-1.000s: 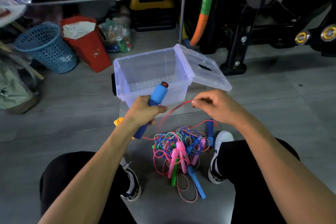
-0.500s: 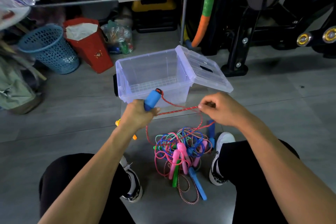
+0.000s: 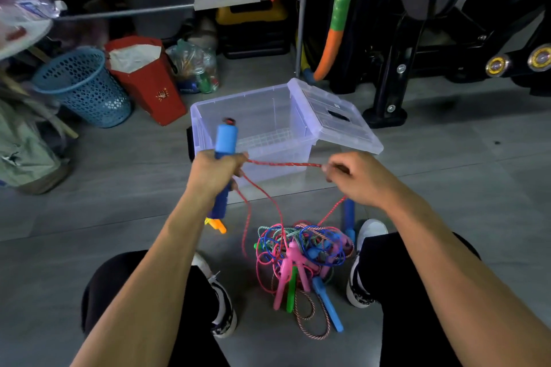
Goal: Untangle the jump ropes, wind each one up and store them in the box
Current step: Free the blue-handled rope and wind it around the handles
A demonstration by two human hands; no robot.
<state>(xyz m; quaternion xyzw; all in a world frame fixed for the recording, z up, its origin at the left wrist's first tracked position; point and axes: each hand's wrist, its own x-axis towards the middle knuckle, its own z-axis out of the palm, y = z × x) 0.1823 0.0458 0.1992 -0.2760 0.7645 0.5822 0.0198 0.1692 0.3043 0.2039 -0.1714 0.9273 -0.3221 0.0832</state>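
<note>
- The left hand [image 3: 216, 168] is wrapped around a blue handle [image 3: 225, 140] held close to upright, its top end level with the near wall of the clear box [image 3: 253, 116].
- The right hand [image 3: 356, 180] pinches the red rope [image 3: 283, 164], which runs taut and nearly level, left to right, from the handle to those fingers.
- From the right hand the rope drops down and to the left into the tangled pile [image 3: 301, 250] on the floor, between the two shoes; a second slack loop hangs from the left hand.
- Winding likely turns on this: the rope's free run lies right of the handle and crosswise to its long axis, so the right hand is the one placed to carry it around.
- The box stands open just beyond both hands, its lid [image 3: 334, 116] resting across its right edge.
</note>
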